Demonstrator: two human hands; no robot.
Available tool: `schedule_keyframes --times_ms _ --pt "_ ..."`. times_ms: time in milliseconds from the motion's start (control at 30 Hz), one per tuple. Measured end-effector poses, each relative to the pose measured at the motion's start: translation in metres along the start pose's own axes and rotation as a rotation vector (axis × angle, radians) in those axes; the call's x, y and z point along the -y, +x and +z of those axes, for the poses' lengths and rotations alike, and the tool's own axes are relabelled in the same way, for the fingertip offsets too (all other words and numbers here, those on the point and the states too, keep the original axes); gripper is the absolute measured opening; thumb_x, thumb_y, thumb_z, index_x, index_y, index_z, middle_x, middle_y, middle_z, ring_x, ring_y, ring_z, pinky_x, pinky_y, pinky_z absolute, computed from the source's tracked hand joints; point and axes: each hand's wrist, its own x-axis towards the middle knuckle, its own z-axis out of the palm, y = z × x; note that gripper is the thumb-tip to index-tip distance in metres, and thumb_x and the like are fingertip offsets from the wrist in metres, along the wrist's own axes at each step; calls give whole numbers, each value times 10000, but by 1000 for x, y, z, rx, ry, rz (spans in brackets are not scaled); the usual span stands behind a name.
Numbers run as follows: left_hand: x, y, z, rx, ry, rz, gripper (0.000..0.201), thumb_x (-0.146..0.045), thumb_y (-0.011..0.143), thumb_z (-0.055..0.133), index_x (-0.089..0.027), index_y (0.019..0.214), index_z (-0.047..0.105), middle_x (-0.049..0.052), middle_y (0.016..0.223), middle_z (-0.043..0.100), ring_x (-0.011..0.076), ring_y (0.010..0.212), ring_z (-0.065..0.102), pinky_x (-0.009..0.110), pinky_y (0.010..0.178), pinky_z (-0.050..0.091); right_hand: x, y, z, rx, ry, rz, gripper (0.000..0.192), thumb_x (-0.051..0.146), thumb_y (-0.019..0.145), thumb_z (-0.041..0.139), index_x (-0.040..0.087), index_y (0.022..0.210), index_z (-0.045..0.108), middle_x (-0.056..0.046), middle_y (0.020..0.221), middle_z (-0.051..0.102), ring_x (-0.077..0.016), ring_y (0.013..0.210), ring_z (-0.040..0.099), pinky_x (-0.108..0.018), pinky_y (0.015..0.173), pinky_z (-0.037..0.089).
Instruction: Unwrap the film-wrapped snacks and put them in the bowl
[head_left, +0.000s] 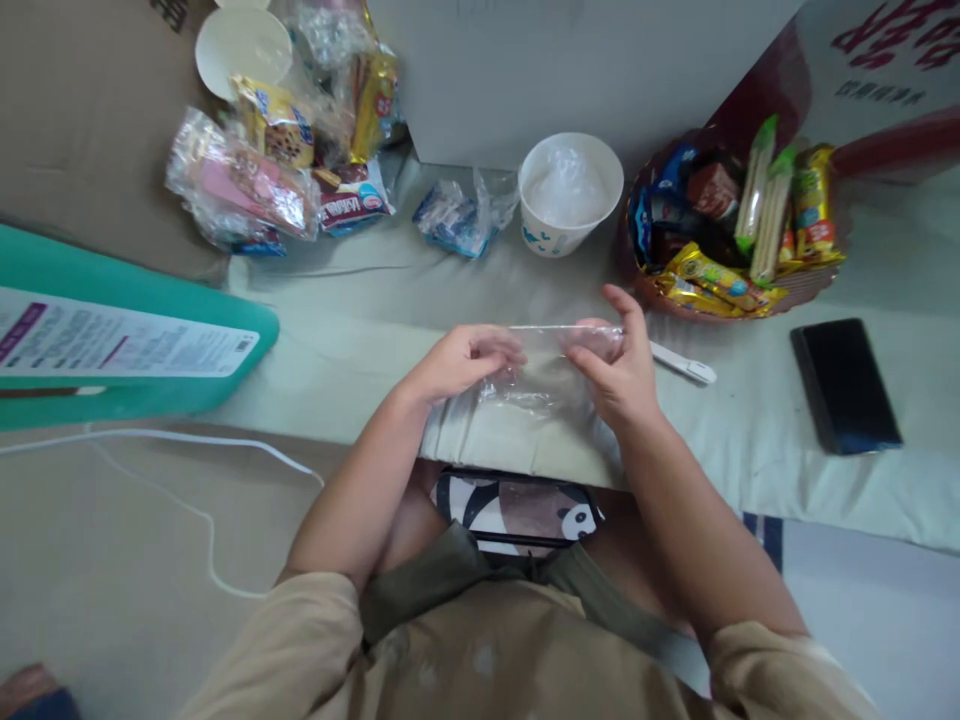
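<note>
Both my hands hold a small clear plastic bag (544, 372) above the pale cloth surface (390, 330). My left hand (465, 362) pinches its left top corner. My right hand (619, 365) grips the right top edge, fingers curled around the film. The bag looks empty and crumpled. A white paper cup (570, 193) lined with clear plastic stands just beyond the bag. To its right a dark red basket (739, 225) is full of wrapped snacks.
A heap of bagged snacks (277, 170) and a white lid (241, 47) lie at the back left. A black phone (845, 385) rests at the right, a white pen-like stick (682, 363) near my right hand. A teal box (112, 340) and white cable (187, 470) lie left.
</note>
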Motion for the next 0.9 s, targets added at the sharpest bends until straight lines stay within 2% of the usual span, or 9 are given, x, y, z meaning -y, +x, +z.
schedule_keyframes --times_ms 67,167,300,400,533,633,733,833,900 --pt "-3 0 1 -43 -3 -4 186 -295 800 759 -153 915 726 65 873 782 182 821 757 307 768 611 3 -1 0 79 11 39 522 507 722 851 295 1140 623 -38 1035 740 -220 947 714 -386 862 574" --pt "-7 -2 0 -69 3 5 194 -289 817 754 -175 971 726 1 738 728 123 621 692 234 593 560 6 -3 -2 211 -86 113 304 495 814 768 246 946 656 -15 803 711 -177 721 670 -340 711 552" --pt "-11 -3 -2 -37 -127 -6 302 -350 790 800 -208 1040 707 -47 622 661 98 459 590 214 469 495 9 -6 -6 154 14 118 277 469 809 753 260 961 652 34 660 617 -146 560 560 -290 565 463" --pt "-15 -1 -4 18 -212 48 250 -409 767 772 -173 844 747 11 649 688 126 525 621 242 502 502 15 -5 -12 193 130 181 207 429 752 735 236 795 674 1 676 642 -143 554 538 -282 542 411" --pt "-18 4 -7 18 39 209 353 -451 820 642 -153 664 749 79 700 707 155 671 638 274 623 504 22 -3 -15 231 181 211 360 562 732 630 211 724 712 -63 731 682 -195 633 582 -332 584 437" --pt "-11 9 -5 -127 378 224 101 -277 747 706 -178 762 723 35 796 714 129 685 602 249 622 468 19 -3 -11 104 137 239 392 559 708 720 250 945 682 2 702 620 -170 595 528 -320 586 420" --pt "-2 13 1 -454 523 330 256 -174 719 654 -214 971 677 32 988 708 145 826 638 256 706 512 13 -3 -3 -85 113 265 633 373 615 831 301 1177 550 75 700 555 -140 584 479 -291 594 390" --pt "1 15 14 -852 637 491 193 -153 760 630 -233 936 619 33 958 671 170 908 635 306 825 535 11 -5 3 -209 108 226 391 378 661 776 257 968 566 61 725 548 -128 638 489 -278 637 390" --pt "-2 15 27 -808 690 532 109 -218 807 653 -230 909 616 44 954 688 191 941 645 348 895 538 13 -7 6 -212 98 168 268 353 682 754 240 815 550 41 767 588 -127 689 519 -271 677 405"
